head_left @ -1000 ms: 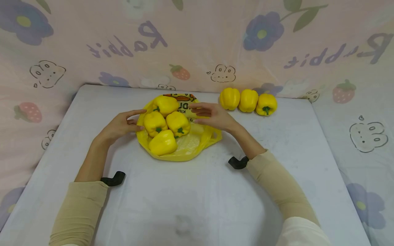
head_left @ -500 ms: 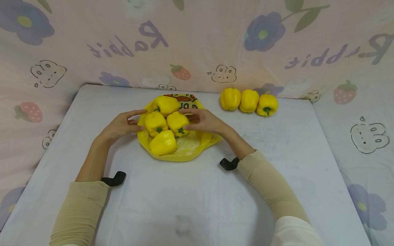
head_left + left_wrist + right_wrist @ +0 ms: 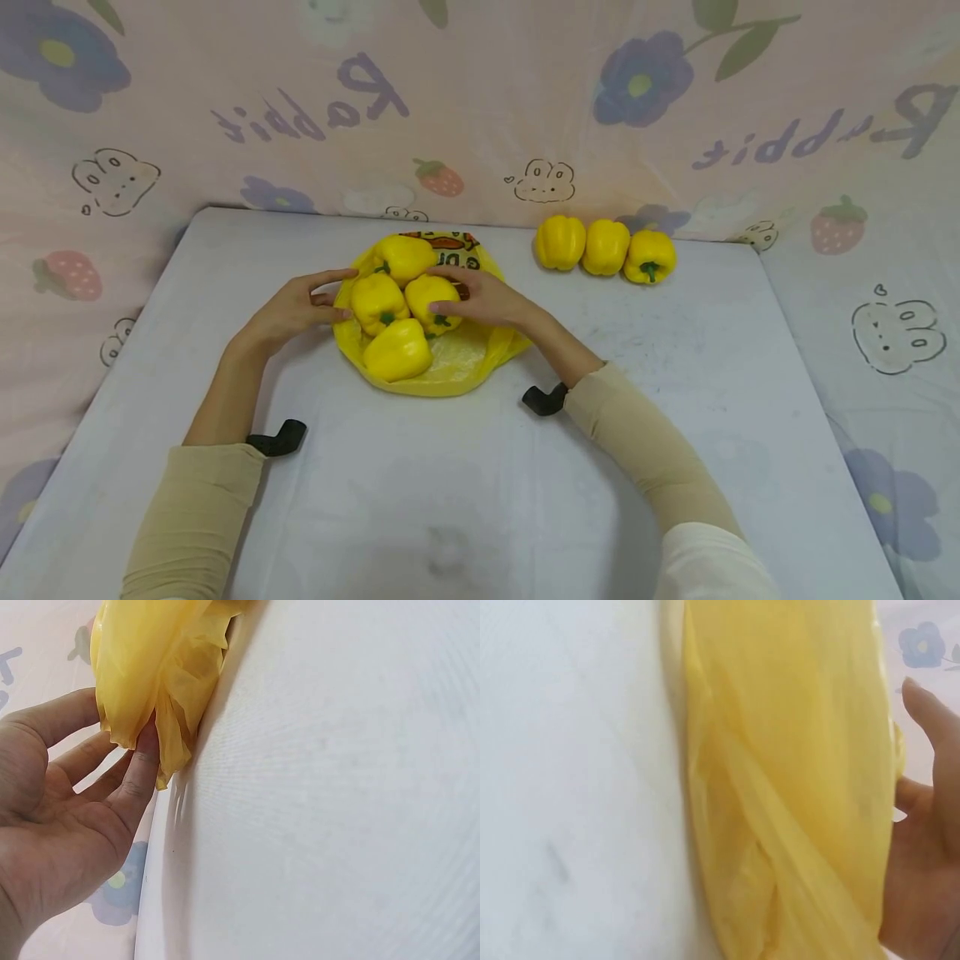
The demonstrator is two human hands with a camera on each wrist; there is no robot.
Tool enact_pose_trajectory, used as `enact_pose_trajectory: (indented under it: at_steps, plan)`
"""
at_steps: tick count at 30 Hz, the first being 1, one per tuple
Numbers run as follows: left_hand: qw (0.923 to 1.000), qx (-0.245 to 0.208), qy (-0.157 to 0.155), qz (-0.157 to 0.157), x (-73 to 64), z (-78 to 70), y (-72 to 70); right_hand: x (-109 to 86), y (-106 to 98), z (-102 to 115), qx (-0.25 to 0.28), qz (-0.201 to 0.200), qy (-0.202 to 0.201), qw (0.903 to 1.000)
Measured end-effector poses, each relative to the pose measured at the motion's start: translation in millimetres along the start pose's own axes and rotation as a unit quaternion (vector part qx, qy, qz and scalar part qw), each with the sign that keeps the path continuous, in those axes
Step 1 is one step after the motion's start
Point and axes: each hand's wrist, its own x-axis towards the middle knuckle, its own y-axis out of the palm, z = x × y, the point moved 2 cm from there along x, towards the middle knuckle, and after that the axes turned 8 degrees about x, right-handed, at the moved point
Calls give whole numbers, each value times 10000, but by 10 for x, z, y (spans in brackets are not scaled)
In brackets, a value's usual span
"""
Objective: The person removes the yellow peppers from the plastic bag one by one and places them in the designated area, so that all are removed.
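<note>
A yellow plastic bag (image 3: 457, 367) lies spread and open on the table with several yellow bell peppers in it. My right hand (image 3: 487, 298) reaches over the bag and holds the right-hand pepper (image 3: 427, 298), thumb at its front and fingers behind. At the bag's left side, my left hand (image 3: 288, 308) touches the plastic with spread, relaxed fingers; in the left wrist view, one fingertip goes behind the bag's folds (image 3: 161, 682). The left pepper (image 3: 378, 302), back pepper (image 3: 405, 257) and front pepper (image 3: 397, 350) lie around the held one. In the right wrist view, the bag wall (image 3: 802, 765) hides the pepper.
Three more yellow bell peppers stand in a row at the back right, the nearest to the bag being a pepper (image 3: 560, 242) by the table's back edge. A printed cloth (image 3: 480, 108) hangs behind the white table (image 3: 360, 500). Black wrist mounts (image 3: 281, 437) jut from both sleeves.
My right hand has moved left and come onto the right-hand pepper in the bag, thumb and fingers closing around it. My left hand stays at the bag's side; the other peppers have not moved.
</note>
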Motion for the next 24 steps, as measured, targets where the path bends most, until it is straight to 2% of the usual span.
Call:
enact_pose_trajectory:
  at_steps: [3,11,24]
  plan:
    - [10000,-44,5,-32,5,9,4,18,29,28,-159,-22,28,9999]
    - [10000,-56,-3,-65,-6,-1,9,39,76,54,-373,-99,-216,9990]
    - [9999,-84,-14,-61,-4,-8,11,-70,17,51,-139,-534,-89,9984]
